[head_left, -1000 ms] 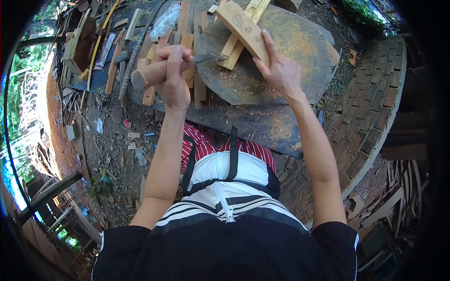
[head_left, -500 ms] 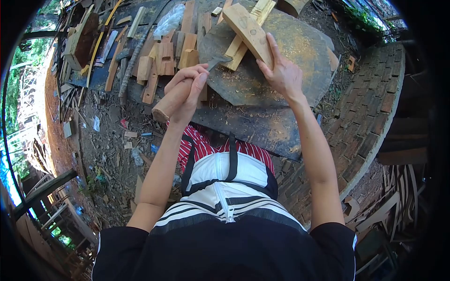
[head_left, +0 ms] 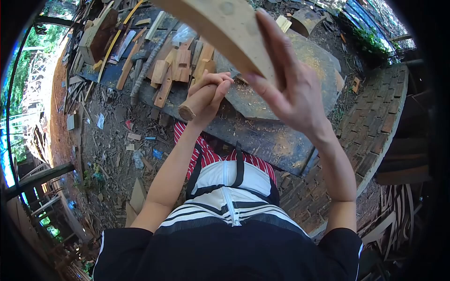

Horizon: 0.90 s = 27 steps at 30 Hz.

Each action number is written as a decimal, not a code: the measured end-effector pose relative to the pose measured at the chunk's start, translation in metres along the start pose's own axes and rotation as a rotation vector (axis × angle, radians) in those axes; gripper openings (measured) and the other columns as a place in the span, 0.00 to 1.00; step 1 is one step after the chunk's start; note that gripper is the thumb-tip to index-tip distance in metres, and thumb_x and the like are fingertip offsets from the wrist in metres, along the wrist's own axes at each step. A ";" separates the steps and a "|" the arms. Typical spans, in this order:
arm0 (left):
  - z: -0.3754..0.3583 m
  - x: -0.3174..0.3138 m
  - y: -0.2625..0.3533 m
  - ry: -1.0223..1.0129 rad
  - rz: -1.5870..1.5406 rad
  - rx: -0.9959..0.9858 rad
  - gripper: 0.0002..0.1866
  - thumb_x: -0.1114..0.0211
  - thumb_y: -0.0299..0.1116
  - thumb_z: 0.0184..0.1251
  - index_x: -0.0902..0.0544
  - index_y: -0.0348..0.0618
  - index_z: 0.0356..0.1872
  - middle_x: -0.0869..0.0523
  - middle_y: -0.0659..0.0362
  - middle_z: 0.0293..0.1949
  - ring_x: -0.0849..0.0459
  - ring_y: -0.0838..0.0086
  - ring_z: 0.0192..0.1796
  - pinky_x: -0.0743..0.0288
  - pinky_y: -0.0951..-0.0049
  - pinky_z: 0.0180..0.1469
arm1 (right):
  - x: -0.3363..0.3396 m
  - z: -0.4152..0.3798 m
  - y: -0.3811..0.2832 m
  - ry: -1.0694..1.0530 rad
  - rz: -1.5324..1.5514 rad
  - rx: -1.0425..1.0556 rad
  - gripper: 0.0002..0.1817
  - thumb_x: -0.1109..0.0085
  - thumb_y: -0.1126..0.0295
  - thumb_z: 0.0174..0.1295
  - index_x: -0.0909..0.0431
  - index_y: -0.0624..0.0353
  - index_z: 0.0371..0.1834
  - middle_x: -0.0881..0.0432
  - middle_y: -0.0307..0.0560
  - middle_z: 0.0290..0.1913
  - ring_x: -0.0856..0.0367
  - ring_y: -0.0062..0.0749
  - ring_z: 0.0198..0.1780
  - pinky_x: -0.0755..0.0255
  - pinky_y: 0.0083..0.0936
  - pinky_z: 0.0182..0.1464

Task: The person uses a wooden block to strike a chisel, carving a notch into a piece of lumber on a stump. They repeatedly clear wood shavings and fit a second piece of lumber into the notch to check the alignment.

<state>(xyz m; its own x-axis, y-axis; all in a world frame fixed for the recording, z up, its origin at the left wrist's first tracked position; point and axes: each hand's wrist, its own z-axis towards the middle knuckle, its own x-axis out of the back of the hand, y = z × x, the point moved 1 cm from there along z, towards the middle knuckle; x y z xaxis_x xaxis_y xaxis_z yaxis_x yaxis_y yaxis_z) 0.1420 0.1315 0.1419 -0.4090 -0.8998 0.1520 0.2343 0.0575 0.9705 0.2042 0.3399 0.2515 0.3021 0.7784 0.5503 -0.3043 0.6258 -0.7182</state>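
Observation:
My left hand is wrapped round the thick wooden handle of a chisel. Its butt end faces me, and the metal blade is mostly hidden behind my fingers and the wood. In my right hand is a pale wooden block, gripped near its lower end between thumb and fingers. The block is lifted close to the camera and tilted, its far end running out of view at the top. Behind and below both hands lies a round wooden chopping block scattered with shavings.
Several cut wood pieces and a clear plastic bag lie left of the chopping block. A dark board spans the space before my knees. A curved brick edge runs along the right. Wood scraps litter the ground.
My right hand has raised the wooden block off the chopping block area, up toward the camera. My left hand with the chisel has shifted slightly right and down in view; the view itself has moved a little.

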 end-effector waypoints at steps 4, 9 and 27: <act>0.006 -0.009 0.003 0.050 0.170 -0.063 0.04 0.33 0.29 0.73 0.16 0.43 0.36 0.10 0.59 0.42 0.14 0.73 0.53 0.36 0.63 0.71 | 0.009 -0.005 -0.079 0.075 -0.290 0.528 0.33 0.42 0.54 0.63 0.34 0.20 0.75 0.25 0.44 0.27 0.26 0.25 0.18 0.32 0.24 0.22; 0.007 -0.019 0.016 0.107 0.119 -0.104 0.06 0.36 0.27 0.73 0.16 0.41 0.34 0.12 0.65 0.39 0.13 0.74 0.52 0.46 0.57 0.76 | 0.004 -0.022 -0.074 -0.261 -0.680 0.413 0.30 0.41 0.49 0.68 0.31 0.22 0.75 0.32 0.32 0.18 0.38 0.14 0.15 0.46 0.18 0.20; 0.026 -0.013 0.033 -0.038 0.247 -0.207 0.10 0.39 0.30 0.76 0.13 0.36 0.36 0.12 0.62 0.39 0.13 0.69 0.57 0.40 0.59 0.77 | 0.014 -0.040 -0.054 -0.315 -0.517 0.212 0.36 0.38 0.45 0.66 0.36 0.23 0.78 0.31 0.31 0.18 0.39 0.17 0.15 0.44 0.21 0.21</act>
<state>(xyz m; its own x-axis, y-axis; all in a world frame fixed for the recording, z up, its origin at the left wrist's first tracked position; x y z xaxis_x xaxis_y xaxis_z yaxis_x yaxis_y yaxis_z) 0.1322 0.1561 0.1765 -0.3495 -0.8525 0.3886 0.5033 0.1790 0.8453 0.2614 0.3147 0.2812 0.1875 0.3304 0.9250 -0.3725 0.8953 -0.2443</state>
